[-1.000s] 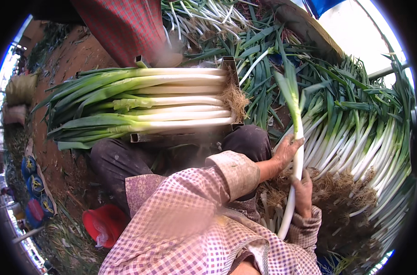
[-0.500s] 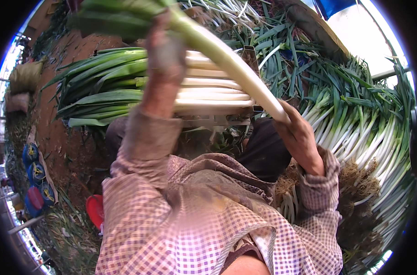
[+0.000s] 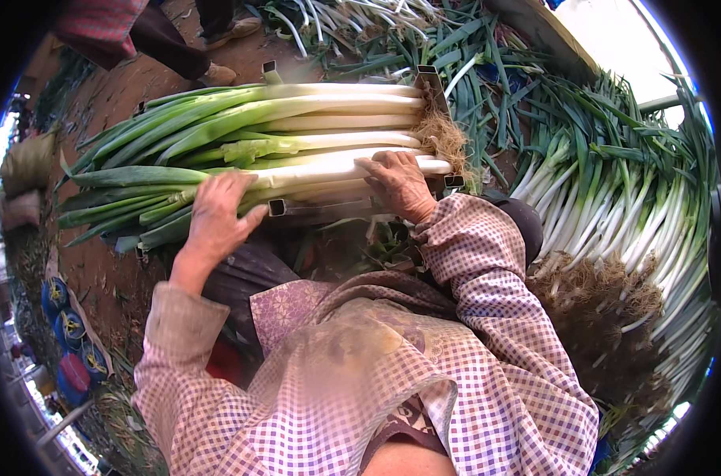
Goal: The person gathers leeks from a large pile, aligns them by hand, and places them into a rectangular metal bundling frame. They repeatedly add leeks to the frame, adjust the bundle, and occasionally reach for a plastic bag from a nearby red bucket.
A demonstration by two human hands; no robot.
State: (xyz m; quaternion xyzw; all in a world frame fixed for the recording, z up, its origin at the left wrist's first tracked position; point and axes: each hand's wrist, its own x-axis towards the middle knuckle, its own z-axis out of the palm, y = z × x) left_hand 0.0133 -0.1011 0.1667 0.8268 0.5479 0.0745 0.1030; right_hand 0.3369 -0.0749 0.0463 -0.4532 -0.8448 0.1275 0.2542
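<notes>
A row of thick leeks (image 3: 345,104) lies crosswise before me in a low metal rack (image 3: 329,209) with square-tube posts, green leaves to the left, white shafts to the right. My left hand (image 3: 219,220) rests on the nearest leaves, its fingers stretched and the thumb apart. On the white shaft of the front leek (image 3: 317,172) my right hand (image 3: 402,187) lies with bent fingers, close to its root end. Tangled tan roots (image 3: 442,139) stick out at the right end of the row.
Many slimmer leeks (image 3: 614,210) with earthy roots (image 3: 606,289) are heaped at my right. More leeks (image 3: 360,17) lie at the far side. Another person's trousers and shoe (image 3: 233,33) show at far left. Blue rolls (image 3: 71,327) sit at left on littered ground.
The leek that both hands held raised is down in the rack. My left hand has dropped toward me, and my right hand has moved left onto the row. Roots show at the right end.
</notes>
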